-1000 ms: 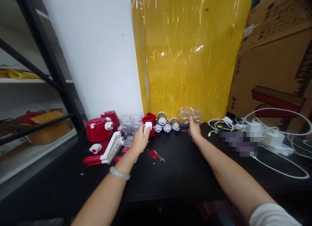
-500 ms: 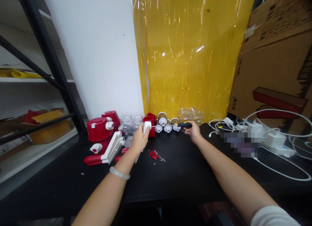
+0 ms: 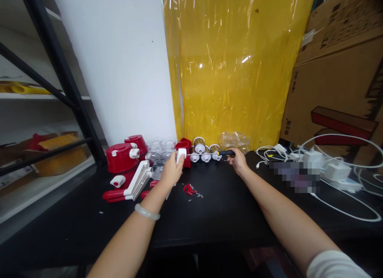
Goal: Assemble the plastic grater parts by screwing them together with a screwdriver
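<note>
My left hand is closed around a small white plastic part, held upright above the black table. My right hand grips the black and yellow handle of a screwdriver. Its thin shaft runs left, level, with the tip at the white part. A pale bangle circles my left wrist. Small red pieces and screws lie on the table just below the hands.
Red and white plastic housings and clear cups sit at the left. Metal drums stand against a yellow plastic sheet. White chargers and cables spread at the right, below cardboard boxes. A black shelf frame stands left.
My right hand has closed on the screwdriver handle and turned it, and the shaft now reaches the white part. My left hand has stayed in place.
</note>
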Demonstrator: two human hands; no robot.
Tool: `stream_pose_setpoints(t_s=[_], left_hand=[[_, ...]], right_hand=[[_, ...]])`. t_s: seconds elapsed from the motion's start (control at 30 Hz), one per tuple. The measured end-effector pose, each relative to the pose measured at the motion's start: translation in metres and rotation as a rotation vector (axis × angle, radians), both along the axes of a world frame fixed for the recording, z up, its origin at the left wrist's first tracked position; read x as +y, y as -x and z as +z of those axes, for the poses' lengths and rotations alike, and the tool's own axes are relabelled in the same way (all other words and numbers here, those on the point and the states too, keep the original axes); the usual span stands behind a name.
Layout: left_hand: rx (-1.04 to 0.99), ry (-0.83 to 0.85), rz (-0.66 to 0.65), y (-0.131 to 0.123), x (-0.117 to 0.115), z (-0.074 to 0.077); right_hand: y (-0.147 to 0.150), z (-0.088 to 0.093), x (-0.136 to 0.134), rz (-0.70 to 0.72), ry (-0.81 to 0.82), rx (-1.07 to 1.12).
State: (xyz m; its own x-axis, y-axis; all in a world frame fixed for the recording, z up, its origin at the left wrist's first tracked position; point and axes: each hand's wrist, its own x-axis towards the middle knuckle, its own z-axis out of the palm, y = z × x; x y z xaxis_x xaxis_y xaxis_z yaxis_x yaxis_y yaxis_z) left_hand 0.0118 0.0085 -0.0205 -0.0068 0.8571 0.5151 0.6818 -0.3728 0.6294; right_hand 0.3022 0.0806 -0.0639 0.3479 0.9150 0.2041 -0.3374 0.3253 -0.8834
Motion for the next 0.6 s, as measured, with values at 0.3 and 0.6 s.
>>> stream_pose_setpoints(t_s=[0.3, 0.6], left_hand=[[0.003, -0.007, 0.003, -0.0006, 0.0005, -0.0003], [0.006, 0.024, -0.009, -0.0032, -0.0022, 0.0007]], right_hand=[[-0.0007, -0.0014, 0.0001, -0.025, 0.047, -0.054], [0.0009, 0.0047, -0.0044, -0.148, 0.170, -0.161]])
